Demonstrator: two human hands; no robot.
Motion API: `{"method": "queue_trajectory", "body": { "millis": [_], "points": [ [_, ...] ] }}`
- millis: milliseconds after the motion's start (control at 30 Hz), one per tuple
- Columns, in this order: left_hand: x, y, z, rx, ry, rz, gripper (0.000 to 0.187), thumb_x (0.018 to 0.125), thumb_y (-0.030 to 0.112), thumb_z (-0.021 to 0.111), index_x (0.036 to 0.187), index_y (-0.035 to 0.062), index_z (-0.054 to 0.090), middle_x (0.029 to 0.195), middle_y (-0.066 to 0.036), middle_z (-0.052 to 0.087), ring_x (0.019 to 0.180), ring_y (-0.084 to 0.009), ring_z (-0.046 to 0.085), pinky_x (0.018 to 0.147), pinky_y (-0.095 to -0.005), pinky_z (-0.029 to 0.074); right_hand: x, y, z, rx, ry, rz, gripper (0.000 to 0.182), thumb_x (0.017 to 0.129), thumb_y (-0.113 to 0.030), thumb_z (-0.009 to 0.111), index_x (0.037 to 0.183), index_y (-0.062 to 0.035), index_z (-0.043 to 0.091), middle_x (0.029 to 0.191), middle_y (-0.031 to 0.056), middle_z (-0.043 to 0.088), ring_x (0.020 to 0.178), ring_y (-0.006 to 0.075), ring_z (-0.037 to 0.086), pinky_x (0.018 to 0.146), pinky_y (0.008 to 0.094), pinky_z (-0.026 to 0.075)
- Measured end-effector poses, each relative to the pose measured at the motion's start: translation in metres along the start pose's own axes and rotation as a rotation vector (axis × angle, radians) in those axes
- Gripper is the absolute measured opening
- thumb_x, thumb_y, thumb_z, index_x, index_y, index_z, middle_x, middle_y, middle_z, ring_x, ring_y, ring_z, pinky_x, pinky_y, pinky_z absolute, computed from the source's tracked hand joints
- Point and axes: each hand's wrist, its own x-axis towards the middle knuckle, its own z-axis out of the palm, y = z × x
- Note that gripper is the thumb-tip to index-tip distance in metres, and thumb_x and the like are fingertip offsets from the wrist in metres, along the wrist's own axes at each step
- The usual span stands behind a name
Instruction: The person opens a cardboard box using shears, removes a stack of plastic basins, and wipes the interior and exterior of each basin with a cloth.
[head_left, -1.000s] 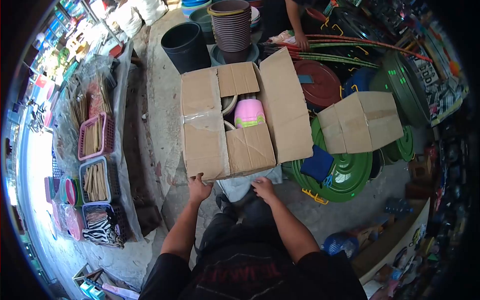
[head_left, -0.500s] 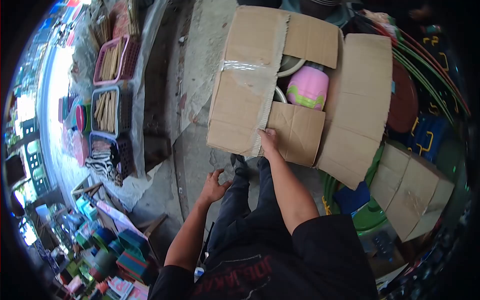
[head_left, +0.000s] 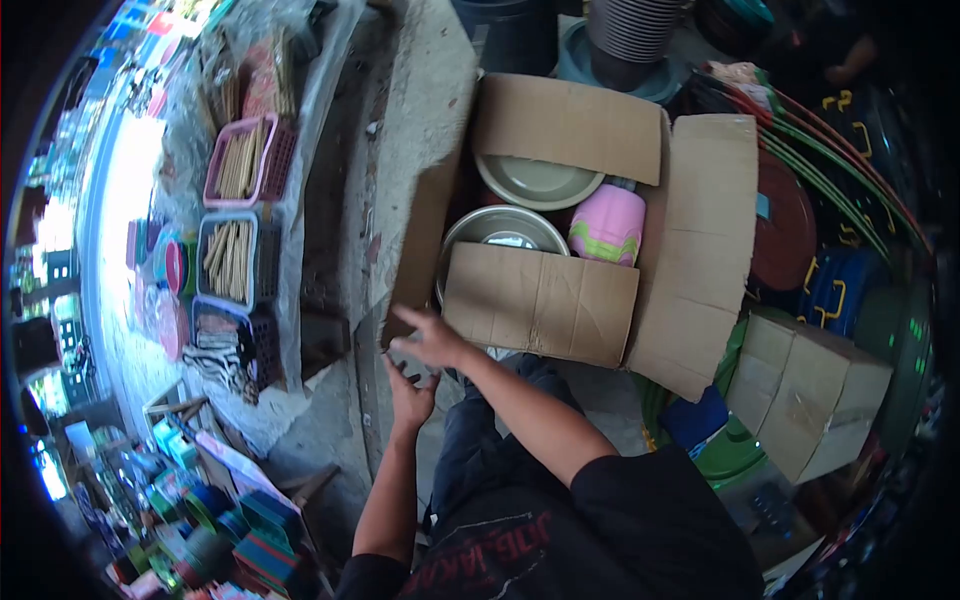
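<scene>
Well, both hands (head_left: 412, 398) (head_left: 436, 342) (spread) hover beside the cardboard flap (head_left: 418, 245).

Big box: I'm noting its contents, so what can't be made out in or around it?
All in the head view:
- Big box bottom: hidden by contents and flaps.
- Far basin: far side under the far flap.
- Near basin: near side under the near flap.
- Pink stack: count hidden by nesting.
- Right hand: its fingers overlap the left flap; contact unclear, too small.
</scene>
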Motion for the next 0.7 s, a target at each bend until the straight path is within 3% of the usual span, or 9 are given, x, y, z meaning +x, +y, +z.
{"method": "queue_trajectory", "body": {
  "millis": [67,133,200,267,300,433,500,600,700],
  "points": [
    [0.017,-0.001,-0.010,-0.003,0.029,0.095,0.100,0.072,0.015,0.070,0.139,-0.0005,-0.003,0.135,-0.028,0.023,0.119,-0.0362,0.038,0.088,-0.0377,0.045,0.011,-0.016,0.003,-0.085,-0.312,0.272,0.058,0.076,-0.027,0.064,0.126,-0.0037,0.046,0.124,0.0265,0.045,0.120,0.0363,0.040,0.100,0.0353,0.033],
    [0.039,-0.001,-0.020,-0.056,0.191,0.195,0.101,0.072,0.014,0.070,0.139,0.0008,-0.005,0.135,-0.028,0.023,0.124,-0.0370,0.033,0.089,-0.0370,0.044,0.013,-0.007,0.008,-0.149,-0.217,0.214,0.054,0.075,-0.026,0.065,0.122,-0.0045,0.051,0.118,0.0240,0.050,0.115,0.0350,0.045,0.098,0.0359,0.035],
    [0.066,-0.008,-0.029,0.076,0.083,0.156,0.097,0.073,0.018,0.068,0.139,0.0011,0.000,0.135,-0.030,0.023,0.125,-0.0385,0.030,0.093,-0.0385,0.040,0.009,0.015,0.002,-0.165,-0.136,0.176,0.049,0.074,-0.026,0.064,0.117,-0.0040,0.055,0.114,0.0216,0.055,0.111,0.0334,0.049,0.097,0.0367,0.037],
    [0.099,-0.016,-0.027,0.326,-0.109,0.045,0.090,0.075,0.028,0.066,0.140,0.0018,0.010,0.135,-0.032,0.023,0.128,-0.0415,0.025,0.100,-0.0414,0.031,-0.001,0.023,-0.023,-0.242,-0.120,0.395,0.046,0.073,-0.026,0.064,0.112,-0.0023,0.057,0.110,0.0204,0.057,0.105,0.0328,0.053,0.093,0.0369,0.040],
    [0.114,-0.018,-0.022,0.244,-0.110,-0.006,0.085,0.075,0.036,0.065,0.138,0.0011,0.019,0.135,-0.033,0.023,0.128,-0.0421,0.024,0.104,-0.0425,0.026,-0.013,0.036,-0.038,-0.350,-0.080,0.411,0.046,0.073,-0.026,0.064,0.112,-0.0020,0.057,0.110,0.0204,0.057,0.104,0.0330,0.054,0.092,0.0365,0.041],
    [0.197,-0.091,0.016,0.110,-0.313,-0.031,0.080,0.072,0.037,0.066,0.133,-0.0006,0.032,0.130,-0.034,0.033,0.123,-0.0435,0.031,0.103,-0.0419,0.028,-0.051,0.039,-0.104,-0.616,0.113,0.704,0.044,0.074,-0.025,0.064,0.111,-0.0020,0.058,0.108,0.0198,0.058,0.101,0.0324,0.056,0.089,0.0355,0.043],
    [0.206,-0.053,0.015,0.298,-0.312,0.045,0.073,0.073,0.036,0.066,0.128,-0.0015,0.039,0.126,-0.031,0.039,0.118,-0.0413,0.039,0.100,-0.0417,0.032,-0.057,0.044,-0.128,-0.619,0.247,0.907,0.043,0.073,-0.024,0.063,0.110,-0.0032,0.058,0.108,0.0202,0.058,0.102,0.0333,0.054,0.089,0.0375,0.043],
    [0.232,-0.025,0.024,0.303,-0.363,0.148,0.062,0.074,0.032,0.064,0.124,-0.0001,0.044,0.123,-0.026,0.044,0.115,-0.0382,0.042,0.097,-0.0415,0.035,-0.034,0.060,-0.148,-0.685,0.280,0.908,0.041,0.073,-0.024,0.064,0.108,-0.0036,0.059,0.107,0.0196,0.058,0.102,0.0337,0.054,0.089,0.0386,0.043],
    [0.251,0.000,0.034,0.216,-0.423,0.233,0.053,0.075,0.027,0.062,0.119,0.0011,0.048,0.120,-0.022,0.048,0.112,-0.0372,0.045,0.095,-0.0411,0.037,0.016,0.085,-0.147,-0.846,0.236,0.773,0.040,0.073,-0.025,0.065,0.107,-0.0038,0.059,0.106,0.0195,0.059,0.101,0.0342,0.055,0.087,0.0402,0.044]
  ]
}}
